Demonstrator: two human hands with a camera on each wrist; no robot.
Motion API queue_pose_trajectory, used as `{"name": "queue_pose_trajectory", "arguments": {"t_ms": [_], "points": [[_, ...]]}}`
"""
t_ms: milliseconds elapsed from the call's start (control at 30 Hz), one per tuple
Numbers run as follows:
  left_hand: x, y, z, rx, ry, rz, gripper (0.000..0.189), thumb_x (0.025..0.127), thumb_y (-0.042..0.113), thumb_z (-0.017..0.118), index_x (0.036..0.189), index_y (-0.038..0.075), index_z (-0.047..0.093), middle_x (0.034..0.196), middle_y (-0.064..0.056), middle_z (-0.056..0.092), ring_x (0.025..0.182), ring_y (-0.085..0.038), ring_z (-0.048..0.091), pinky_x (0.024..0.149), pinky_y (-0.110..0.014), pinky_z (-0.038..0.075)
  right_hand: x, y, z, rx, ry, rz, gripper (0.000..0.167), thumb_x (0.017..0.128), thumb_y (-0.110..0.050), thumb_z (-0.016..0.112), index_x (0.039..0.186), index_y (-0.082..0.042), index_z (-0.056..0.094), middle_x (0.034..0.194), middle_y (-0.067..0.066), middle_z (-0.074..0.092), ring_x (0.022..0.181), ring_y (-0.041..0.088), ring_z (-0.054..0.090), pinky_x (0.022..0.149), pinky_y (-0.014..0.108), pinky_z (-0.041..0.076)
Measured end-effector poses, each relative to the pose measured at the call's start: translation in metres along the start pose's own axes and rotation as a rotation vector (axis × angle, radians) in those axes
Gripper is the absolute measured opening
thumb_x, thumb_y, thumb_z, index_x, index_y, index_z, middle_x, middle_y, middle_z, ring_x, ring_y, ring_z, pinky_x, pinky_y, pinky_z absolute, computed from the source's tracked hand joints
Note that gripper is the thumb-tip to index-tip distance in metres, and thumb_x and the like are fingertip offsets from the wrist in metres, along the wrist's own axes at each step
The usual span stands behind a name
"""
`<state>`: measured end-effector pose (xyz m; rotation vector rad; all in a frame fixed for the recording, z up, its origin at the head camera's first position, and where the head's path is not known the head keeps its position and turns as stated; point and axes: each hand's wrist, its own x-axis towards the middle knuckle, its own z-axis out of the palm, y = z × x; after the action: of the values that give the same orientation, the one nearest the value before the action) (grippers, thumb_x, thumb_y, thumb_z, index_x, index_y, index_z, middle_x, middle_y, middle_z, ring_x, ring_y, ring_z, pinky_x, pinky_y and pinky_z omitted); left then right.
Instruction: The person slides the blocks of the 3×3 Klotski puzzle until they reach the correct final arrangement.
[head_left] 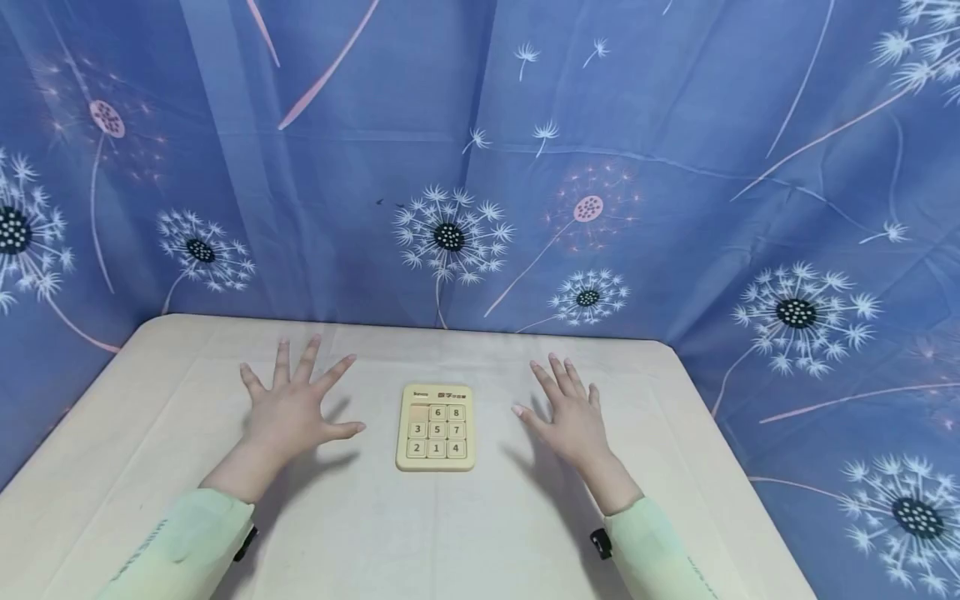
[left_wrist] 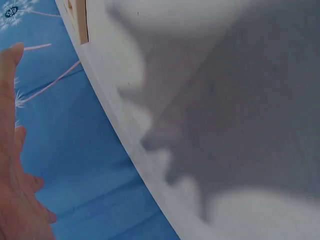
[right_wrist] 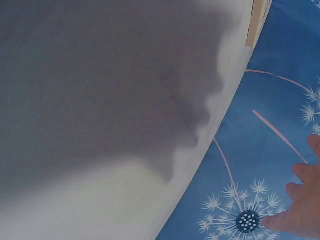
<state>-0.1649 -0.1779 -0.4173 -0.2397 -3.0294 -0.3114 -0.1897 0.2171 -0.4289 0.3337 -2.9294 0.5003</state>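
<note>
A yellow sliding number puzzle (head_left: 436, 461) lies flat between the two hands in the head view. Its tiles read 6, 8 in the top row, 3, 5, 7 in the middle and 2, 1, 4 at the bottom; the top-left slot has no tile. To its left, my left hand (head_left: 288, 412) hovers over the table with fingers spread wide, holding nothing. My right hand (head_left: 573, 421) is held up on the other side, fingers extended, apart from the puzzle. Only an edge of the puzzle (left_wrist: 80, 22) shows in the left wrist view.
A pale cloth covers the table (head_left: 345, 542), which has rounded back corners. Behind and beside it hangs a blue curtain (head_left: 337, 208) printed with dandelions. Both hands cast shadows on the cloth.
</note>
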Motion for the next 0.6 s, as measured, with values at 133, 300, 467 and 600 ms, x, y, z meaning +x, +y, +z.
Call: {"name": "queue_pose_trajectory", "arguments": {"t_ms": [133,300,467,600], "points": [[0.002,0.003,0.003,-0.011,-0.018,0.009,0.103,0.076,0.073,0.073,0.160,0.029,0.034,0.173,-0.021,0.005,0.154,-0.062,-0.003,0.104,-0.093,-0.007,0.000,-0.002,0.001,0.008,0.005,-0.012,0.077,0.094,-0.054,0.063,0.159,-0.019,0.039,0.171,0.014,0.025,0.159,0.042,0.020,0.122,0.078,0.014],[0.003,0.006,0.007,-0.012,-0.033,0.023,0.102,0.076,0.073,0.073,0.160,0.029,0.036,0.173,-0.020,0.006,0.154,-0.060,-0.002,0.106,-0.092,-0.006,0.001,-0.005,0.002,0.002,0.004,-0.039,0.075,0.095,-0.051,0.063,0.158,-0.018,0.040,0.170,0.015,0.028,0.158,0.043,0.022,0.121,0.078,0.017],[0.003,0.008,0.011,-0.008,-0.035,0.033,0.102,0.075,0.073,0.074,0.159,0.029,0.036,0.172,-0.020,0.011,0.154,-0.061,0.000,0.106,-0.092,-0.005,0.003,-0.009,0.004,-0.002,-0.009,-0.059,0.075,0.095,-0.052,0.062,0.158,-0.017,0.041,0.169,0.016,0.030,0.158,0.043,0.023,0.120,0.078,0.018],[0.003,0.009,0.013,-0.008,-0.026,0.042,0.103,0.075,0.072,0.076,0.159,0.028,0.038,0.172,-0.019,0.016,0.154,-0.061,0.003,0.107,-0.093,-0.002,0.003,-0.012,0.006,0.006,-0.024,-0.066,0.075,0.095,-0.052,0.063,0.158,-0.018,0.041,0.169,0.015,0.029,0.158,0.043,0.024,0.121,0.078,0.018]]}}
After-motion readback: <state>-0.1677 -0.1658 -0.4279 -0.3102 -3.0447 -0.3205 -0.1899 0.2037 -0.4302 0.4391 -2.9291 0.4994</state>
